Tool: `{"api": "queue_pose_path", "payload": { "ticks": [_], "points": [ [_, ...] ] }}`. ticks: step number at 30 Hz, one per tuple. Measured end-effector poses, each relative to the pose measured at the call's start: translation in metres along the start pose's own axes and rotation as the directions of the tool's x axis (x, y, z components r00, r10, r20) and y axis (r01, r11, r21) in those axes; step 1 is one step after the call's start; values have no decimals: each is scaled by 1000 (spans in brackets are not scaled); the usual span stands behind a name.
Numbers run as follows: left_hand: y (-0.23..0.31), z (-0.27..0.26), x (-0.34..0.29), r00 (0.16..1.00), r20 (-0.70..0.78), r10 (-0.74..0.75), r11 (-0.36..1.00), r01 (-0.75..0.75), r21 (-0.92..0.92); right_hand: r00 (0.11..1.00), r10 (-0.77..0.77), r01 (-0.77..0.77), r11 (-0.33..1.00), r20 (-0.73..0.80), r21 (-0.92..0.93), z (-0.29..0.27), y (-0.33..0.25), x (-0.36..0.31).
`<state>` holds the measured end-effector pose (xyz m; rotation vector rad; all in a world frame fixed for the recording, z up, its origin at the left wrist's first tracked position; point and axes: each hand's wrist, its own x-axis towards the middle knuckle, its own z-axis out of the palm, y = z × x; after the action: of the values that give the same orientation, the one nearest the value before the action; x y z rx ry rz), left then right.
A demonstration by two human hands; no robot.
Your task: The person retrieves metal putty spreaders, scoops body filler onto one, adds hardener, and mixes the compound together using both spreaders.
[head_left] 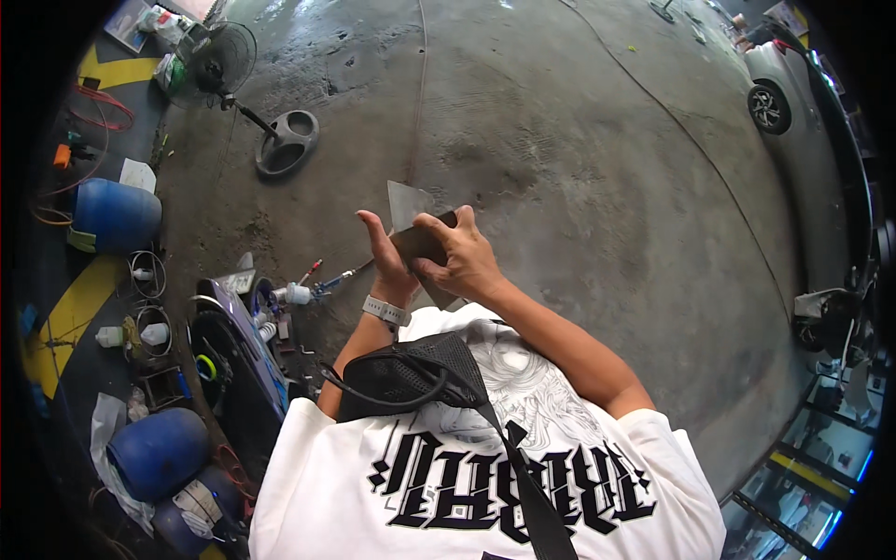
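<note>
In front of my chest, my right hand (462, 257) grips a dark brown, flat rectangular piece (411, 245), its fingers bent over the upper edge and its thumb on the near side. A thin grey sheet (405, 203) with a pointed corner sticks out beyond this piece, and a lower corner shows beneath my right hand. Whether the two are joined, I cannot tell. My left hand (390, 266) is behind and beside them, thumb stretched up and apart; its other fingers are hidden by the piece and the sheet. A pale-banded watch (385, 310) circles my left wrist.
On the left are a pedestal fan (287, 145), a blue drum (117, 215), another blue drum (159, 453) and a purple-and-black motor scooter (238, 345). Hoses (691, 135) cross the concrete floor (579, 215). A silver car (784, 93) stands far right, near glass-fronted shelving (793, 495).
</note>
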<state>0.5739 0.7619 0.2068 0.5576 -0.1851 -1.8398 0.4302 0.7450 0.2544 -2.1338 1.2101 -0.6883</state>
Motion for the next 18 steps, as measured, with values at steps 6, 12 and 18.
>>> {"api": "queue_pose_path", "payload": {
  "ticks": [6, 12, 18],
  "points": [
    [64, -8, 52, 891, -220, 397, 918, -388, 84, 956, 117, -187, 949, 269, 254, 20, 0, 79],
    [119, -11, 92, 820, -348, 455, 873, -488, -8, 980, 94, -134, 962, 174, 239, 36, 16, 198],
    [180, -65, 127, 811, -197, 551, 834, -544, 94, 929, -243, 177, 954, 280, 242, 75, 5, 265]
  ]
}}
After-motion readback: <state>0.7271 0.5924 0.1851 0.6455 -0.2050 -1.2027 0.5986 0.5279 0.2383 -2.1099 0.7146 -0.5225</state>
